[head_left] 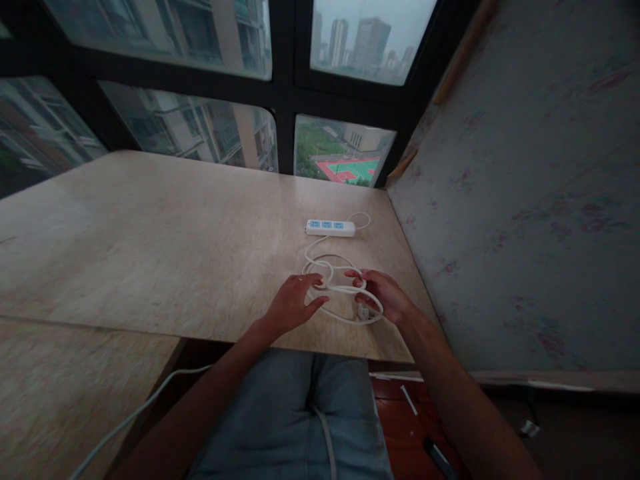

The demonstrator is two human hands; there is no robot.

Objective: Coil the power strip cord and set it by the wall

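A white power strip [330, 228] with blue sockets lies on the beige stone desk [175, 247]. Its white cable [334, 268] runs toward me in loose coils, ending at a plug [363, 311]. My left hand [293, 303] rests on the left side of the coils, fingers spread and touching the cable. My right hand [383, 293] lies over the right side of the coils by the plug, with a loop of cable running under its curled fingers.
A pale patterned wall [515, 200] closes the desk's right side. Dark-framed windows [280, 100] stand behind the desk. A lower counter [65, 393] is at the left. Another thin white cable [140, 413] hangs below the desk edge by my lap.
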